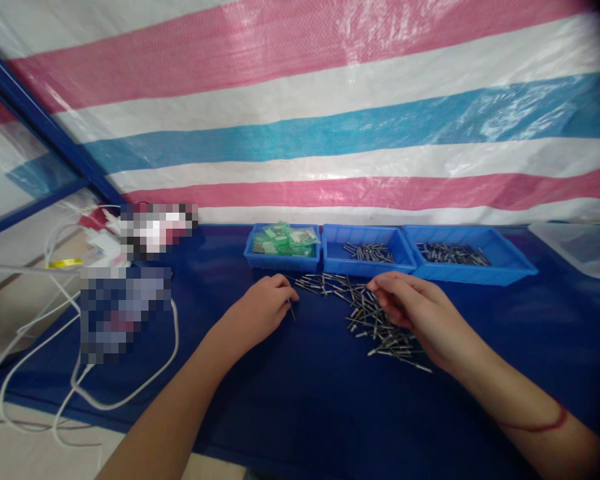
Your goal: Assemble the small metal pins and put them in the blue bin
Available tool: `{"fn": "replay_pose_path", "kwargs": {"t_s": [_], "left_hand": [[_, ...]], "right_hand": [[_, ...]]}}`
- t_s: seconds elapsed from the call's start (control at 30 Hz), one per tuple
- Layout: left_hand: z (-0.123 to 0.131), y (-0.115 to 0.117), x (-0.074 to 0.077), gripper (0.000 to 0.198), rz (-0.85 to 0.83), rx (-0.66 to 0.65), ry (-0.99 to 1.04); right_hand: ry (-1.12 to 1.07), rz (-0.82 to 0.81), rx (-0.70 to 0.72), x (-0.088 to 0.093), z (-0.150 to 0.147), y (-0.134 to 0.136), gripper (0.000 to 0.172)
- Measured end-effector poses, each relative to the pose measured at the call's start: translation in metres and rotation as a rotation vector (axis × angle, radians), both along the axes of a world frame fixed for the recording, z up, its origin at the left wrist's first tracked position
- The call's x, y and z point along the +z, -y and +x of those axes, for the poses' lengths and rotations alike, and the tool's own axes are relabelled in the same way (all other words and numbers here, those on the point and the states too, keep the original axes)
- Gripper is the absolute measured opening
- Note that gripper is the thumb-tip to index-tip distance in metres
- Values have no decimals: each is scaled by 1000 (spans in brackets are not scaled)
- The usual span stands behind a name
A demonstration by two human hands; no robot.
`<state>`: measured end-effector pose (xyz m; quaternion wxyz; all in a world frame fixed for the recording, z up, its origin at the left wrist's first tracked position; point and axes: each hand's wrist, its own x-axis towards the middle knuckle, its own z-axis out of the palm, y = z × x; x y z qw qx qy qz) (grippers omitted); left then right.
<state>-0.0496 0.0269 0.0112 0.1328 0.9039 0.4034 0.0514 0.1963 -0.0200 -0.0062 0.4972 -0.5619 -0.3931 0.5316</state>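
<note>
Loose thin metal pins (380, 330), resembling blind rivets, lie in a scattered pile on the blue tabletop (300, 400). My left hand (265, 307) is closed at the pile's left end, and one thin metal pin (293, 311) sticks down from its fingers. Over the right part of the pile, my right hand (415, 307) has thumb and forefinger pinched together. Whatever sits in that pinch is too small to make out. Just behind both hands stand a blue bin of green-and-clear packets (285, 240), a bin with some pins (370, 252) and a bin with more pins (453, 255).
White cables (175, 333) and a power strip (103, 247) lie at the left, beside two blurred-out items. A clear plastic container (575, 247) stands at the far right. Striped sheeting (300, 140) hangs behind the bins, and a blue frame bar (45, 120) slants at the upper left.
</note>
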Motion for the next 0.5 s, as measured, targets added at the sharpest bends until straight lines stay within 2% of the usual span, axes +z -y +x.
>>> {"fn": "replay_pose_path", "kwargs": {"t_s": [0.17,0.27,0.4,0.5], "left_hand": [[0,-3,-1,15,-45,9,-20],[3,-2,-1,13,-51,-7,27],[17,5,0,13,-55,-5,217],[31,15,-1,12,-106,30,390]], "right_hand": [[36,-3,6,1,0,0,26],[149,34,73,-2,-2,1,26],[248,173,232,-8,-9,4,23],[224,191,227,-10,-15,7,38]]}}
